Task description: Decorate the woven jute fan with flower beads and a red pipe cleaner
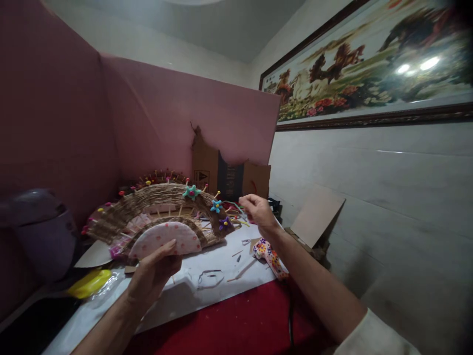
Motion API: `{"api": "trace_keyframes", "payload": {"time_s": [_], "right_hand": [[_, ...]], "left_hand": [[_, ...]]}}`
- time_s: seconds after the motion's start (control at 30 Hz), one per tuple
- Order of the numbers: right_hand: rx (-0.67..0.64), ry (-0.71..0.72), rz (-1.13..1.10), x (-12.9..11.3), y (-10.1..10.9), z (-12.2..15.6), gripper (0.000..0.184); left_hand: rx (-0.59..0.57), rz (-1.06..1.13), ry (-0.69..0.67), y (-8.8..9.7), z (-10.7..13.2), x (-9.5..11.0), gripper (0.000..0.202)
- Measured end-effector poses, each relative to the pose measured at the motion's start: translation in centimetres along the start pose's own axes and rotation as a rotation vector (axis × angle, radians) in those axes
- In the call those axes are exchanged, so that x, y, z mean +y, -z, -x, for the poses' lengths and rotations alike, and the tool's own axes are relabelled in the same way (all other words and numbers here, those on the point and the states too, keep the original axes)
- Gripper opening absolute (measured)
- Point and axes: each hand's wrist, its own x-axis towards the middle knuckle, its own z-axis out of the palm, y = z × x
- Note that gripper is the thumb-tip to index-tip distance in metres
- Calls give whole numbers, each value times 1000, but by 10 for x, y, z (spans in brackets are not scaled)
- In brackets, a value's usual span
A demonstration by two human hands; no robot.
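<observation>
My left hand (157, 268) grips a fan-shaped craft piece at its lower edge, thumb over the white half-round panel (162, 236) with pale red dots. Above it arches a brown twine-wrapped band (148, 209), with thin sticks between and coloured bead tips along the rim. A teal flower (191, 192), a blue flower (216, 206) and a purple flower (224, 223) sit on the band's right end. Just right of these, my right hand (258, 212) is raised in a pinch. A thin light-blue strand (232, 203) runs close by its fingertips; whether they hold it is unclear.
A flower-patterned glue gun (269, 256) lies on the white sheet (188, 296), among scraps and sticks. Behind stands torn cardboard (207, 162) against the pink partition (177, 108). A yellow packet (90, 283) is at left, a leaning board (318, 214) at right, red cloth (229, 320) in front.
</observation>
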Motion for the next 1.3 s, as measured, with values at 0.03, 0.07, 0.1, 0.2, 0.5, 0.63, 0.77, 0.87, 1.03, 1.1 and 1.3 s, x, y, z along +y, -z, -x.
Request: {"api": "trace_keyframes", "payload": {"time_s": [0.03,0.07,0.1,0.2,0.5,0.63,0.77,0.87,1.03,1.1,1.3], "right_hand": [[83,3,-62,-4,9,-5,27],[144,22,-94,-8,21,-11,26],[210,47,-123,-14,35,-18,28],[453,141,-183,-32,81,-37,40],[180,18,-68,-7,54,-30,27],[-112,-34,25,-3,11,-16,31],[-338,-53,190,-7,-4,-9,44],[-425,-66,306,-5,-3,-5,51],[-408,-20,377,0,0,-3,48],[-432,-37,386,2,1,-3,40],[-228,-4,173,10,2,-4,27]], "left_hand": [[-11,-5,0,0,0,0,22],[-21,-12,3,0,0,-1,22],[-26,-17,7,-1,0,-1,23],[3,-20,22,-1,1,-2,26],[-3,-50,50,0,0,-3,27],[5,-103,68,-1,1,-4,22],[9,-101,63,-2,2,-4,17],[-8,-91,54,-3,3,-4,18],[-13,-95,49,-3,3,-2,23],[-5,-88,38,-4,3,-2,24],[19,-99,54,-4,3,-2,26]]}}
